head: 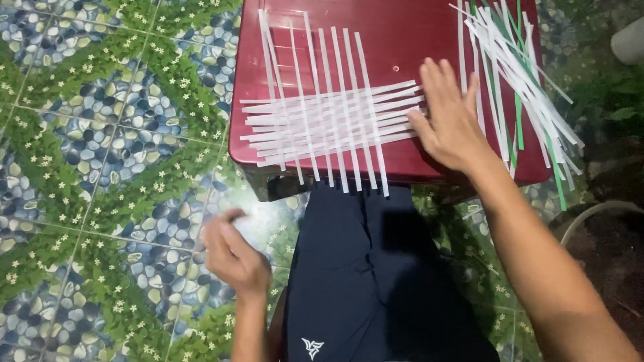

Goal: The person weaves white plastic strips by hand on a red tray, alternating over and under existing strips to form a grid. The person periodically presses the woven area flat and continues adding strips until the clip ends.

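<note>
A partly woven mat of white paper strips (332, 121) lies on a dark red plastic stool top (396, 40), several upright strips crossing several sideways ones. My right hand (451, 117) lies flat and open on the stool, its thumb touching the right ends of the sideways strips. My left hand (231, 255) hangs below the stool over the floor, fingers loosely curled and blurred; it holds nothing that I can see.
A loose pile of white and green paper strips (520, 80) lies on the stool's right side, spilling over its edge. Dark blue shorts (376, 281) cover my lap below the stool. The patterned pebble-and-leaf tiled floor (100, 167) spreads to the left.
</note>
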